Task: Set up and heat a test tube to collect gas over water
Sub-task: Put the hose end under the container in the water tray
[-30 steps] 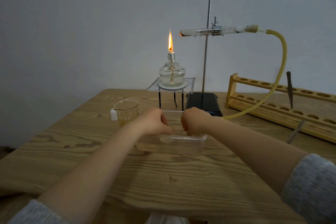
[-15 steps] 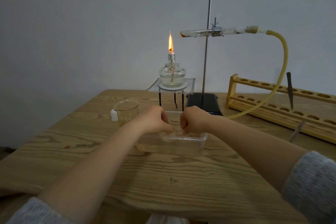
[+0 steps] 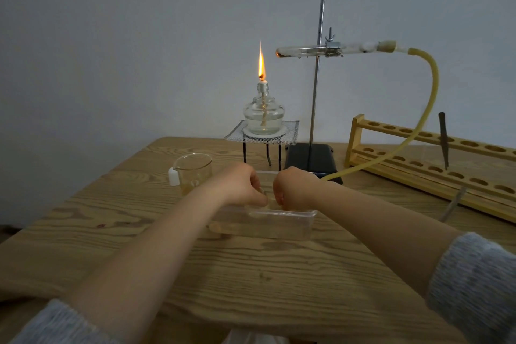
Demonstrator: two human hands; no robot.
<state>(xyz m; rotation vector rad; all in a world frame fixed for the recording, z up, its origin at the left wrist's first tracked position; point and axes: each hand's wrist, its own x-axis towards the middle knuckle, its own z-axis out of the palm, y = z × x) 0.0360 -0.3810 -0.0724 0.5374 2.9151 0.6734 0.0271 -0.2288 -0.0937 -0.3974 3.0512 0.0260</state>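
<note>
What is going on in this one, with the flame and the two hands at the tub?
A person works both hands, left hand and right hand, over a clear plastic water tub, fingers curled; what they hold is hidden. A yellow rubber hose runs from the clamped horizontal glass test tube down toward the right hand. The lit glass spirit lamp stands beside the tube's end, not under it.

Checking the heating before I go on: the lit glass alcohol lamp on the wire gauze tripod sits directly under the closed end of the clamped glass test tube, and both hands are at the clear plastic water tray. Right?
Not quite. The head view shows the lit glass alcohol lamp on the wire gauze tripod standing left of the clamped glass test tube, its flame beside the closed end, not under it. The left hand and right hand are at the clear plastic water tray.
</note>
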